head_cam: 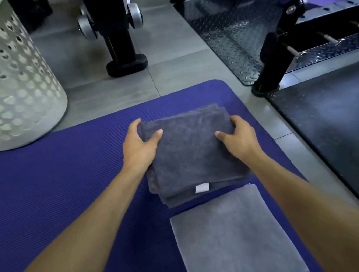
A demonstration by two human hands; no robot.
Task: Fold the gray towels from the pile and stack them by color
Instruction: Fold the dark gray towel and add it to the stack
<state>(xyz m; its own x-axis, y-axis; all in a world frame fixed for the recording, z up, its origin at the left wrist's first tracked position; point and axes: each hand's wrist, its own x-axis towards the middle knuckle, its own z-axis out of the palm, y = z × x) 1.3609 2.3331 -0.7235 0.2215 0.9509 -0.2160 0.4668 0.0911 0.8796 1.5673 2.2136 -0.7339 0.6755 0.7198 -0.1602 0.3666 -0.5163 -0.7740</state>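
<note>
No legible text

We find one white tag [201, 188] on the dark gray towel [189, 154]; we can read no writing on it.

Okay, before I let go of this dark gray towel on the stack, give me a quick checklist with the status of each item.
1. Both hands hold the dark gray towel, left hand and right hand at its sides: ok.
2. It sits over the dark gray stack, not the light gray towel: ok.
3. Edges flush with the stack below: not ok, lower layers stick out at the near edge.
4. White tag tucked in: not ok, it shows.
5. Stacks stay apart on the purple mat: ok.
6. More towels left in the white basket: cannot tell.
</note>
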